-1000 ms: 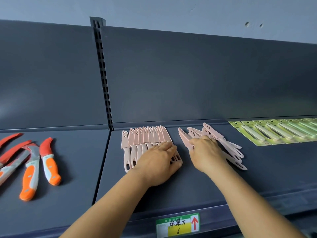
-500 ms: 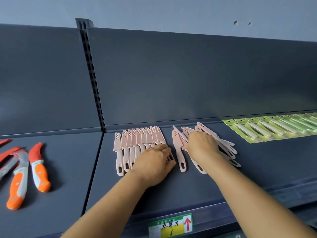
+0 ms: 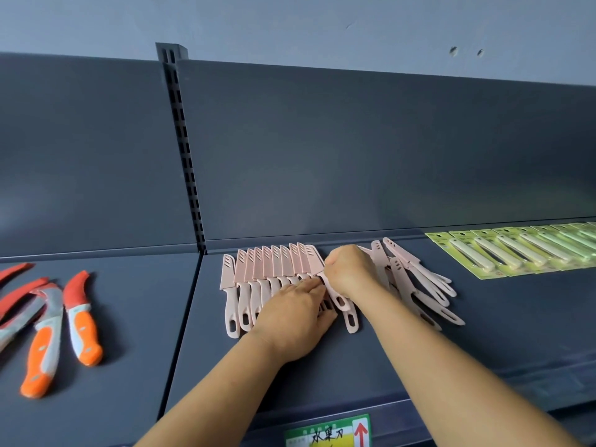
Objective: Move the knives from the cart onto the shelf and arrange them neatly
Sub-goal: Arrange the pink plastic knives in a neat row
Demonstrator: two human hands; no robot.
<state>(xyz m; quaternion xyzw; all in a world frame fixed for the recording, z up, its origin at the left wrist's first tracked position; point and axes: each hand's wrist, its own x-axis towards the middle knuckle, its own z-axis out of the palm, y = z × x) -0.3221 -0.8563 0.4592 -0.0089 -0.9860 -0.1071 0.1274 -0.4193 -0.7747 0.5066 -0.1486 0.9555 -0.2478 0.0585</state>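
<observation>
pressing the left hand point(image 3: 295, 312) flat over the handles of the tidy pink row point(image 3: 271, 269) on the shelf point(image 3: 483, 333), likely pinning them so nothing fans out. pinching one pink knife point(image 3: 338, 298) with the right hand point(image 3: 350, 269), fingers closed on it near the blade end, butting it against the row's right edge. leaving the loose pink pile point(image 3: 416, 279) just right, awaiting sorting. no cart in view.
</observation>
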